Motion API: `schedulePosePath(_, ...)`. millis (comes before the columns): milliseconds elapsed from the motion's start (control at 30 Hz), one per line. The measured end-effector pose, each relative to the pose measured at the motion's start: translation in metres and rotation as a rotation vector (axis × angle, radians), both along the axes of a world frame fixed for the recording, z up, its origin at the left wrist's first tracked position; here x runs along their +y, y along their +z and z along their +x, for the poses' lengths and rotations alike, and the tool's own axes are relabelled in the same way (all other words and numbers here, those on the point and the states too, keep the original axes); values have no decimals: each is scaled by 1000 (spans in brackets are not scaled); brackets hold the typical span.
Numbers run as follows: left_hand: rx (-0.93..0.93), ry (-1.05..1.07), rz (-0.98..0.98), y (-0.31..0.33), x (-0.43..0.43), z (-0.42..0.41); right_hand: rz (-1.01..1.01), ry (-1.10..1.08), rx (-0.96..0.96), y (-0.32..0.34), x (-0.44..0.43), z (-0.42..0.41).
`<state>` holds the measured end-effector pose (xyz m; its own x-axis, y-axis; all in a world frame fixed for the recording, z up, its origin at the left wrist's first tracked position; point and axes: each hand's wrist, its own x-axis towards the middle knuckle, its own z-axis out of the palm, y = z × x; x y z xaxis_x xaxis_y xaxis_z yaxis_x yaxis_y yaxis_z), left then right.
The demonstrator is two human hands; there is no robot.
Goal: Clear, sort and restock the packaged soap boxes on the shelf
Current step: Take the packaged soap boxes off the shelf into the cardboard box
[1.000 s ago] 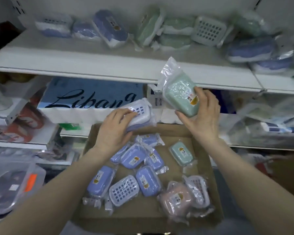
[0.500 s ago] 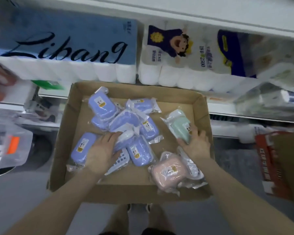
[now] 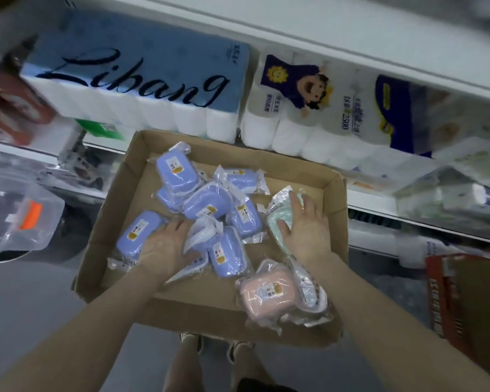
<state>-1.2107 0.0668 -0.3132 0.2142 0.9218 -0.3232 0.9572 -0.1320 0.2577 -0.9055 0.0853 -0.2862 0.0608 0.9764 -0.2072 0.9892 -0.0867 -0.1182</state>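
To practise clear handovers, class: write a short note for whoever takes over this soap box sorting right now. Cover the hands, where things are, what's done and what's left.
Left hand: palm down on the wrapped packs in the cardboard box, fingers fairly straight.
Right hand: lies on the green soap box; grip unclear.
Things: blue soap boxes piled mid-box; pink soap box at its near right corner.
Done: packs gathered in the box, blues mostly together.
Left: finish sorting and restock; the soap shelf is out of view.
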Motion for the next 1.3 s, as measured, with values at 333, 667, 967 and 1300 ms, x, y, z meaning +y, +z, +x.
schedulePosePath(333, -26, 49, 346, 113, 48, 2, 450, 431, 12, 133, 52, -16)
schedulePosePath(667, -114, -34, 803, 256, 152, -16, 758, 521, -16, 246, 132, -57)
schedulePosePath(967, -59, -213, 784, 298, 292, -23, 713, 264, -135, 276, 197, -71)
schedulePosePath(1300, 10, -245, 694, 296, 387, 0, 697, 110, -166, 296, 267, -75)
